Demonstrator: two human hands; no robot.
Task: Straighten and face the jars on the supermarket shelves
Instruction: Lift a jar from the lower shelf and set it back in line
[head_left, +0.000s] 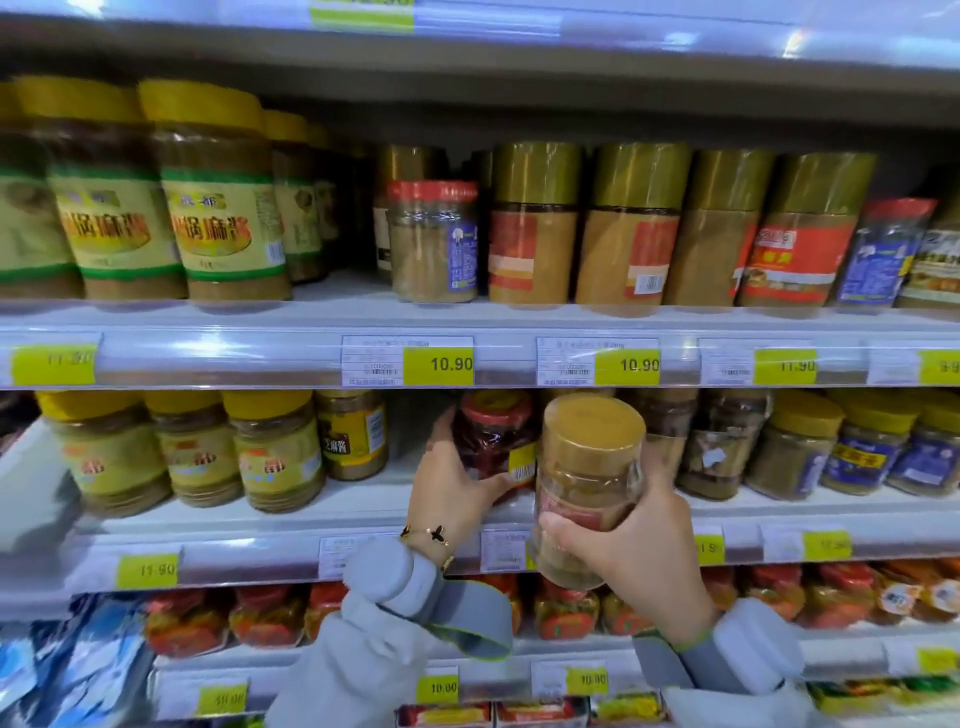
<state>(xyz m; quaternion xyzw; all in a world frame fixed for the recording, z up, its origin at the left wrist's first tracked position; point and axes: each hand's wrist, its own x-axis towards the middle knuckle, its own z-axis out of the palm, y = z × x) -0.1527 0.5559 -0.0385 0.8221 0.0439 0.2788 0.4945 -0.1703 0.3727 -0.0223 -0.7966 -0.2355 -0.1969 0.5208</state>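
Note:
My right hand (641, 551) grips a gold-lidded jar of tan paste (587, 483), held in the air in front of the middle shelf and tilted toward me. My left hand (452, 478) is wrapped around a dark red jar with a red lid (493, 441) standing on the middle shelf (363, 499), just left of the held jar. Both wrists wear grey bands. On the upper shelf, gold-capped jars (628, 228) stand in a row, some with labels turned sideways.
Yellow-lidded sesame paste jars (218, 202) fill the upper left, and smaller ones (275, 447) the middle left. A gap lies between them and my left hand. Blue-labelled jars (872, 447) stand at right. Red-lidded jars (270, 613) line the lower shelf. Price tags (439, 364) run along the edges.

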